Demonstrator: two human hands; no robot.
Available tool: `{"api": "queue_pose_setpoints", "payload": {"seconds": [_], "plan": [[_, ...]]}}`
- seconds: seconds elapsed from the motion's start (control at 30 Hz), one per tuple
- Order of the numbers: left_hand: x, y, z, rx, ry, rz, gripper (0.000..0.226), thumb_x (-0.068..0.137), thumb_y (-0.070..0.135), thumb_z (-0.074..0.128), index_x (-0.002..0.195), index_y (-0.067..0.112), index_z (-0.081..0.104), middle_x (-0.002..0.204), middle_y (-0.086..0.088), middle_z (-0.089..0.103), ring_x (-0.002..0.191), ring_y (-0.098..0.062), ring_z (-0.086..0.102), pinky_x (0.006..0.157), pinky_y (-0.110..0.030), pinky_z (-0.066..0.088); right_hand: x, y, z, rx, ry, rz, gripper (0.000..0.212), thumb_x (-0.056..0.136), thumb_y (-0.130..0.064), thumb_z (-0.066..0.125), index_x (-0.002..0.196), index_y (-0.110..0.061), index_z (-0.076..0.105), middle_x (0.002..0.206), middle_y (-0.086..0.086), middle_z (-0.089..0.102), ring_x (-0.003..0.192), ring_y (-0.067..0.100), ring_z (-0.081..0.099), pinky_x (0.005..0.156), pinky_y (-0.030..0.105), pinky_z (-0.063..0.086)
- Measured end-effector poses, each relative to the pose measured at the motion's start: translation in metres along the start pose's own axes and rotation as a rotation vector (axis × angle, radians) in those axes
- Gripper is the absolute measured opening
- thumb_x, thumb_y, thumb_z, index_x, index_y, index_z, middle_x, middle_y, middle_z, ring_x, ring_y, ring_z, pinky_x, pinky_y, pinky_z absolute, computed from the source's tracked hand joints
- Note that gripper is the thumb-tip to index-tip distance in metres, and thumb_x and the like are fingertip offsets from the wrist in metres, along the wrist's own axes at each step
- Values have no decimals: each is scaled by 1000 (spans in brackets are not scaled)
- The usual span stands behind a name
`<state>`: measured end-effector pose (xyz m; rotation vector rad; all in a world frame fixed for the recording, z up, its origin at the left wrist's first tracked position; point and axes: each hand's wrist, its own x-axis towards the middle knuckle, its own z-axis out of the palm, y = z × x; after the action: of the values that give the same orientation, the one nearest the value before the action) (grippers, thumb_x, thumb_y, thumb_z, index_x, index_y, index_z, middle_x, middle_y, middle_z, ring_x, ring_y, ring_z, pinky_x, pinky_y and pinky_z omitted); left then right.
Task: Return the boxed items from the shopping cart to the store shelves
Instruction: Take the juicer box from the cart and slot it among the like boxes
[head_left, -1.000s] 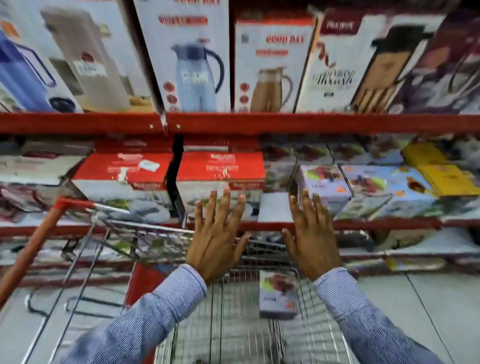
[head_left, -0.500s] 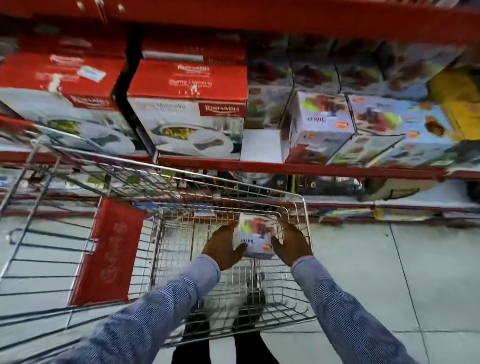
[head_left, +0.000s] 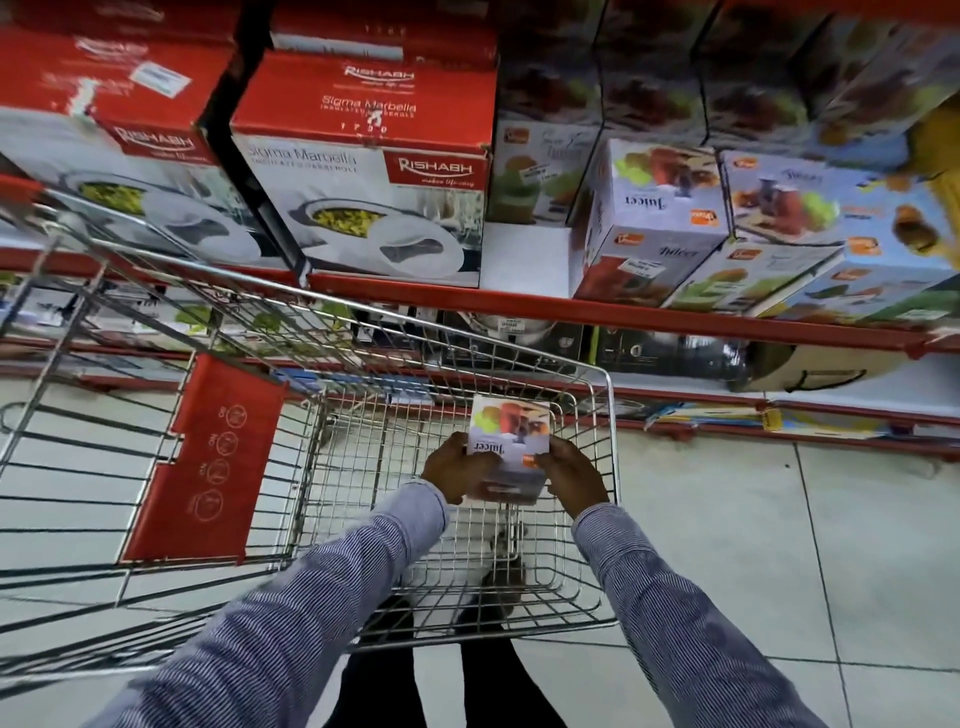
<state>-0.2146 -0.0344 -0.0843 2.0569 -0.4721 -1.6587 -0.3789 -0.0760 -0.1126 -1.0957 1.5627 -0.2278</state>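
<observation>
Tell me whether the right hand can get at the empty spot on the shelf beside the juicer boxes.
Probably yes: the white gap lies open at the shelf front, but the right hand is busy holding the juicer box with the left hand.

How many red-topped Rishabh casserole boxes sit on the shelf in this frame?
2: one Rishabh box directly above the cart, another Rishabh box left of it, cut off by the frame edge. More may be stacked behind or above.

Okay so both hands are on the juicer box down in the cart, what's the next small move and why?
Probably lift the juicer box straight up, clear of the cart's wire rim. The left hand and right hand already grip its sides, and a bare gap beside matching juicer boxes waits on the shelf above.
</observation>
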Motion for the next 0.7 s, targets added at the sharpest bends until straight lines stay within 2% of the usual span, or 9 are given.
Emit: {"api": "queue_pose_setpoints", "payload": {"seconds": [0.13,0.3,0.37,0.47,0.57,0.7], "plan": [[-27,12,-7,35,91,137,35,84,24,67,118,20,64,109,-2,65,95,-25,59,85,-34,49,-12,-17,-9,73,45,-44,25,87,-28,60,110,-30,68,111,-2,70,101,20,64,94,39,52],[-74,38,-27,112,216,346,37,83,26,70,119,17,67,116,-3,70,98,-21,62,87,-29,49,-41,-52,-31,133,151,-204,22,84,-26,63,99,-39,71,103,-4,74,90,17,68,84,36,55],[-95,50,-36,125,246,446,33,82,30,70,114,25,67,113,0,72,93,-21,66,87,-35,54,-57,-74,-44,157,170,-318,20,85,-24,63,97,-37,73,99,-12,74,92,14,68,86,38,57],[-124,71,-49,103,301,549,24,80,33,69,103,39,67,107,4,75,86,-23,73,79,-44,61,-77,-113,-61,155,184,-444,24,86,-22,63,106,-27,74,104,-8,75,98,13,68,86,38,57],[-149,98,-59,88,333,638,38,76,39,66,113,31,68,104,7,76,82,-16,74,77,-45,62,-93,-152,-76,214,196,-533,26,84,-19,67,108,-24,73,100,-4,75,95,13,68,83,31,57],[-170,133,-70,87,360,751,44,74,44,64,115,30,67,103,5,77,74,-17,75,73,-44,62,-106,-193,-90,252,198,-655,27,82,-11,69,106,-23,72,92,-13,73,86,-1,68,74,16,54]]}}
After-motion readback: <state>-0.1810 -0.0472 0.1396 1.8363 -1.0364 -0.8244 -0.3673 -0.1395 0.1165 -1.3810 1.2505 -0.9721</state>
